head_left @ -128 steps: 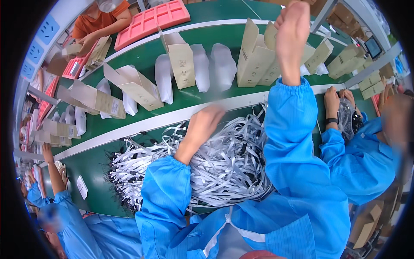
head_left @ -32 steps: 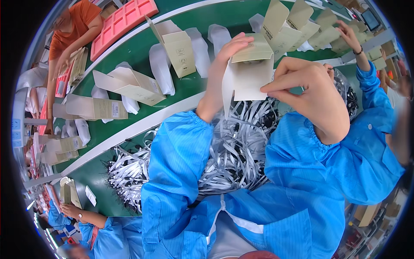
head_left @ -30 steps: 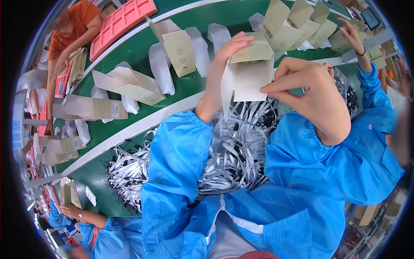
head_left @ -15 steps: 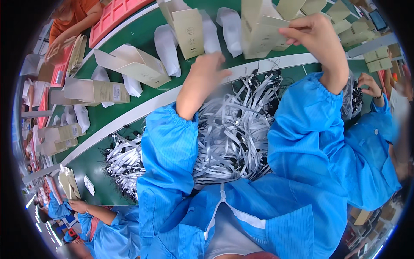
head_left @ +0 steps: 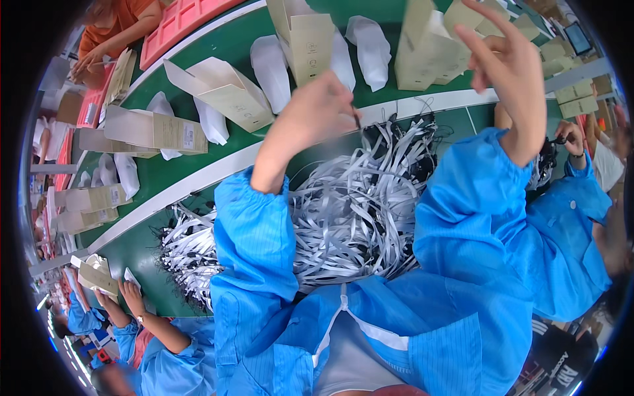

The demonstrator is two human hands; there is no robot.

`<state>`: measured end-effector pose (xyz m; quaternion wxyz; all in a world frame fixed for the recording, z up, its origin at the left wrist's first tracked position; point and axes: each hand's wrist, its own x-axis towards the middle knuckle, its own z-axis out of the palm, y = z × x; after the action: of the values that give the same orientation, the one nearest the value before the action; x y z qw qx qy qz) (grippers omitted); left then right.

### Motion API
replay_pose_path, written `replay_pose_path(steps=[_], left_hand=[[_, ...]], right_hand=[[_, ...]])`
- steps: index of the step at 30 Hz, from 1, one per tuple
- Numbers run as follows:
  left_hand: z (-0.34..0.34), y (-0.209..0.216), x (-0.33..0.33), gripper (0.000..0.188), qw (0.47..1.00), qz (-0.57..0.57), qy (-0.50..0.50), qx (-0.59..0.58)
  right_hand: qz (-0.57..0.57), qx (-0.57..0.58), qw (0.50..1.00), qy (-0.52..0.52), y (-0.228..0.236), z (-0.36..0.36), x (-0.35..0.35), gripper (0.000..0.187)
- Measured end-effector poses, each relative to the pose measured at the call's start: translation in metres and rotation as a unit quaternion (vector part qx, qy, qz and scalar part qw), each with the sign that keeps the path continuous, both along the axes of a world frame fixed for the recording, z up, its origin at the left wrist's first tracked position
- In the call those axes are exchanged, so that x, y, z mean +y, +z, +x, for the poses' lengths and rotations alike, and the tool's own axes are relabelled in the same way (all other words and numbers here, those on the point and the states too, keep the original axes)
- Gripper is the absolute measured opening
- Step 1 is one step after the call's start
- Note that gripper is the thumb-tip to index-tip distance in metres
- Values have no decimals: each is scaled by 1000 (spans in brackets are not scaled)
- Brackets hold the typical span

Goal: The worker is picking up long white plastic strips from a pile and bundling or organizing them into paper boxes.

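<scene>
The left hand (head_left: pixel 316 112) is up over the big pile of white strips (head_left: pixel 356 211). Its fingers are pinched together on something thin and dark. That thing is so small and blurry that I cannot tell what it is. The hand itself is blurry too.

The right hand (head_left: pixel 508 72) is raised by a tan box (head_left: pixel 426 46) on the green belt (head_left: pixel 231 46). The fingers are spread apart and look like they hold nothing. I cannot tell if they touch the box or are just beside it. The top of the box is cut off by the edge of the view.

The blue sleeves (head_left: pixel 254 231) hide a lot of the pile. Dark bits show among the strips, but they are hard to make out.

More tan boxes and white bags (head_left: pixel 271 63) lie on the belt. A pink tray (head_left: pixel 178 23) is at the far side, partly cut off.

Another person's hand (head_left: pixel 569 135) at the right is partly hidden behind the right sleeve. One more worker's hand (head_left: pixel 132 298) is low on the left.
</scene>
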<state>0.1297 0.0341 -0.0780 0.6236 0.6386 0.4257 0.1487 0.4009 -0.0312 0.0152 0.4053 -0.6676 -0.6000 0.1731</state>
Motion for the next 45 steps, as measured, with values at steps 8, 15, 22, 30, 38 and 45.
replay_pose_path(steps=[8, 15, 22, 30, 38, 45], left_hand=[[-30, 97, -29, 15, 949, 111, 145, -258], [-21, 85, -49, 24, 946, 271, 105, -144], [-67, 77, -29, 11, 939, 225, -247, 85], [-65, 125, -50, 19, 858, 492, 139, 55], [-49, 133, -66, 29, 616, 783, 81, -32], [-120, 164, -91, 27, 486, 683, 542, -67]], right_hand=[[53, -103, 923, 368, -22, -84, 16, 27], [128, 281, 918, 250, -2, -91, 13, 24], [459, 371, 807, -22, 11, -22, 3, 21], [57, 135, 559, 816, 1, 28, 24, 85], [-94, 266, 719, 635, -7, -150, -1, 71], [-189, 281, 712, 615, 19, -124, 0, 19]])
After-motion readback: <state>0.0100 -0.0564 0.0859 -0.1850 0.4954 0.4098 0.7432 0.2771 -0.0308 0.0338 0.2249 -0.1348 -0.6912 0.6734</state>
